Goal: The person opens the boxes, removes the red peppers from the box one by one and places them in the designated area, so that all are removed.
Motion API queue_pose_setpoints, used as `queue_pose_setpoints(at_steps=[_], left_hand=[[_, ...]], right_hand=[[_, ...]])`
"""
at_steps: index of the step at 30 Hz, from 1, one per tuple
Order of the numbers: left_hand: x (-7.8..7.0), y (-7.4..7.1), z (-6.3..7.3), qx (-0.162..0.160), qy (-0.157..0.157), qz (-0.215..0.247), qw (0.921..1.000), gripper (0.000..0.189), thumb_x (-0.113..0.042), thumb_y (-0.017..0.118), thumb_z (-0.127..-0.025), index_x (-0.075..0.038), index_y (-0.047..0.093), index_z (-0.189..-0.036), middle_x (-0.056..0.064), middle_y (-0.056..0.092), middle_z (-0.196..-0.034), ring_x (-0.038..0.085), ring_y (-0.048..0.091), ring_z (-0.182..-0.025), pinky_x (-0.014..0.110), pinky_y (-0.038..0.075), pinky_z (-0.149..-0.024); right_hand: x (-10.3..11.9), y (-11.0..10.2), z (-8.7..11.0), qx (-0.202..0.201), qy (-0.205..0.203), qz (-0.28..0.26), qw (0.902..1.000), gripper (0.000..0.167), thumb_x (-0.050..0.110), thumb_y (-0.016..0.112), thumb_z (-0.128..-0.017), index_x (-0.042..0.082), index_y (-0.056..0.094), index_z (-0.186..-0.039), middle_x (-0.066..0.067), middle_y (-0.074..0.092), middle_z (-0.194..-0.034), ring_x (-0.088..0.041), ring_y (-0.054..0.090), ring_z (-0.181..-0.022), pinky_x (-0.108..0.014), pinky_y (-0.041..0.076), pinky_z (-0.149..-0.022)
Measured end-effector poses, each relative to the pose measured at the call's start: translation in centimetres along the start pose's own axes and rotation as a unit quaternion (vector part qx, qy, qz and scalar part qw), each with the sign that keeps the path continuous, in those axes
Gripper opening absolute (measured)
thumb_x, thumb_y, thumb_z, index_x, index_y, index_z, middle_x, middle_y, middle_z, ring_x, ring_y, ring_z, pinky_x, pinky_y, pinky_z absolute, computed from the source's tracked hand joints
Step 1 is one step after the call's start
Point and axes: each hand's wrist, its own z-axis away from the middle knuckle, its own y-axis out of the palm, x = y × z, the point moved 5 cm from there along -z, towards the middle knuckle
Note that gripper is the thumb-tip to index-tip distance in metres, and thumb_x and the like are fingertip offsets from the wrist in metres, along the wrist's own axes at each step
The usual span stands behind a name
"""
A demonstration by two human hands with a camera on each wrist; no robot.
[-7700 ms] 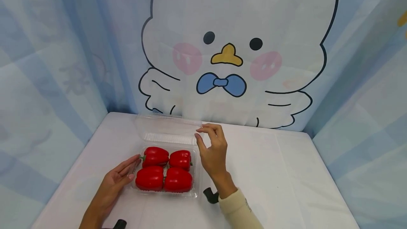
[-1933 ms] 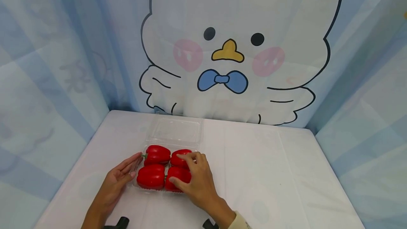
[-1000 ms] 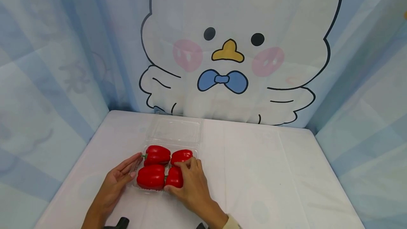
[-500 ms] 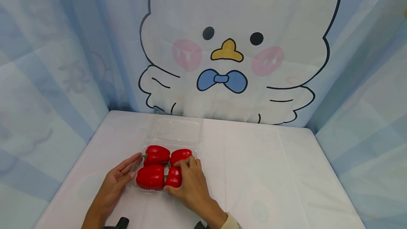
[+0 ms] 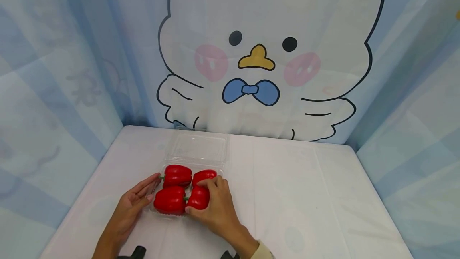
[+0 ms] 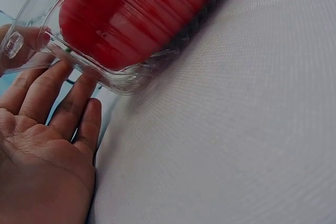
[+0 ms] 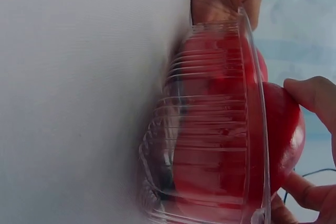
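In the head view, a clear plastic container (image 5: 223,173) stands with its lid folded back, holding red bell peppers: two at the back, two at the front. My left hand (image 5: 131,207) holds its left side; in the left wrist view, the fingers (image 6: 42,95) lie along the wall and the thumb is at the rim. My right hand (image 5: 215,207) grips the front right bell pepper (image 5: 199,198), thumb on its near side and fingers over its far side. In the right wrist view, that red bell pepper (image 7: 283,129) bulges above the container's rim.
The open lid (image 5: 197,147) lies toward the table's back edge. A white cloth (image 5: 305,207) covers the table. Behind hangs a curtain (image 5: 251,115) with a cartoon bird; more curtains close both sides. Dark wrist mounts (image 5: 138,252) show low in the head view.
The right hand has left the lid, which now leans back farther, and come down onto the front right bell pepper. That pepper has just shifted slightly within its grip. The left hand stays put.
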Motion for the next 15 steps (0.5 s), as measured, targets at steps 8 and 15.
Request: queue_pose_setpoints(at_steps=[8, 15], left_hand=[[-0.3, 0.1, 0.0, 0.028, 0.031, 0.021, 0.9989, 0.064, -0.013, 0.061, -0.108, -0.005, 0.033, -0.166, 0.004, 0.036, -0.173, -0.017, 0.048, -0.138, 0.011, 0.047, -0.108], [-0.3, 0.1, 0.1, 0.022, 0.021, 0.016, 0.9994, 0.065, -0.014, 0.062, -0.108, -0.006, 0.034, -0.166, 0.004, 0.036, -0.173, -0.018, 0.049, -0.137, 0.012, 0.049, -0.107]], right_hand=[[0.3, -0.9, 0.1, 0.002, -0.005, -0.019, 0.9998, 0.06, 0.04, 0.093, -0.078, 0.022, 0.065, -0.129, 0.005, 0.057, -0.127, -0.016, 0.051, -0.124, -0.026, 0.06, -0.087], [0.9, -2.2, 0.3, 0.0, -0.01, -0.048, 0.9988, 0.06, 0.041, 0.093, -0.078, 0.023, 0.067, -0.128, 0.005, 0.056, -0.121, -0.015, 0.051, -0.122, -0.026, 0.061, -0.087]])
